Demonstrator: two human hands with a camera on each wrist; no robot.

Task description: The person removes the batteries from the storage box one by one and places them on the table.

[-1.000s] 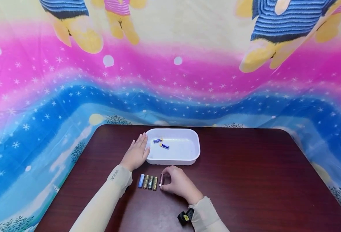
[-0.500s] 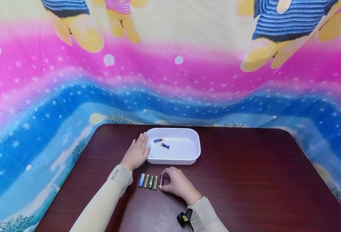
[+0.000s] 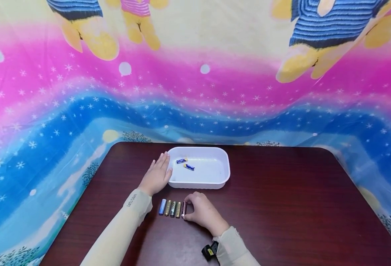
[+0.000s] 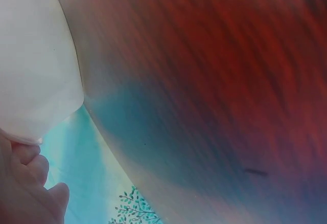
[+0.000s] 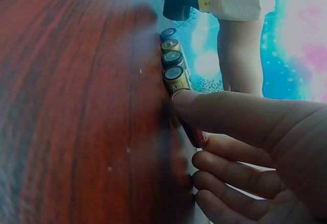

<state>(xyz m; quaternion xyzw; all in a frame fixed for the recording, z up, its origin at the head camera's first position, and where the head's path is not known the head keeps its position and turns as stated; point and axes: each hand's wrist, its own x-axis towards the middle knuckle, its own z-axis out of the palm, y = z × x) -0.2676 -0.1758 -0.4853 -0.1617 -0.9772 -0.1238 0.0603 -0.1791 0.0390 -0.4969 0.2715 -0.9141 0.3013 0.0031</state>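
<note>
My right hand point(image 3: 204, 211) pinches a dark red battery point(image 3: 184, 210) between thumb and fingers, at the right end of a row of upright-lying batteries on the table. Beside it in the row lie a gold battery point(image 3: 178, 210), a dark green one point(image 3: 173, 209), another gold one point(image 3: 167, 208) and a light blue one point(image 3: 162, 207). The right wrist view shows the thumb on the near end of the red battery point(image 5: 193, 132), close against its gold neighbour. With fingers straight, my left hand point(image 3: 155, 175) rests against the left side of a white plastic tray point(image 3: 199, 185).
Two blue batteries point(image 3: 189, 167) with yellow ends lie inside the tray. The dark wooden table point(image 3: 282, 207) reaches back to a colourful printed cloth point(image 3: 242, 92). A black wrist camera point(image 3: 210, 251) is strapped at my right sleeve.
My right hand has shifted slightly left, bringing the red battery up close to the gold one at the row's end. The left hand stays at the tray.
</note>
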